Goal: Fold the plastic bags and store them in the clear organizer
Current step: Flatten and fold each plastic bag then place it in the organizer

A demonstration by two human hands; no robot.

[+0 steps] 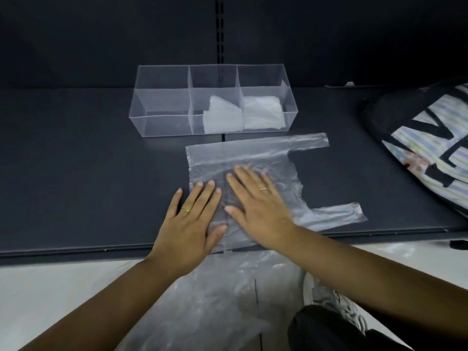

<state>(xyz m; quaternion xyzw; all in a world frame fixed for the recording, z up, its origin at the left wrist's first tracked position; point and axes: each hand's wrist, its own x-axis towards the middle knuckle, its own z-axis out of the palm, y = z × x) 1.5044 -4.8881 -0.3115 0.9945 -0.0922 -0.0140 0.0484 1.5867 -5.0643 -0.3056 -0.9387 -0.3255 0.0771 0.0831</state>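
Observation:
A clear plastic bag (243, 155) lies flat on the dark shelf (88, 178), its two handles pointing right. My left hand (192, 219) presses flat on the bag's near left part, fingers spread. My right hand (255, 198) lies flat on the bag's middle, slightly blurred. Behind the bag stands the clear organizer (162, 102) with three compartments. A folded bag (221, 117) rests in the middle compartment and another folded bag (263, 112) in the right one. The left compartment holds nothing.
A black bag with striped fabric and large letters (425, 138) sits on the shelf at the right. More clear plastic bags (210, 300) lie on the pale floor below the shelf's front edge, beside my knee and shoe (336, 307).

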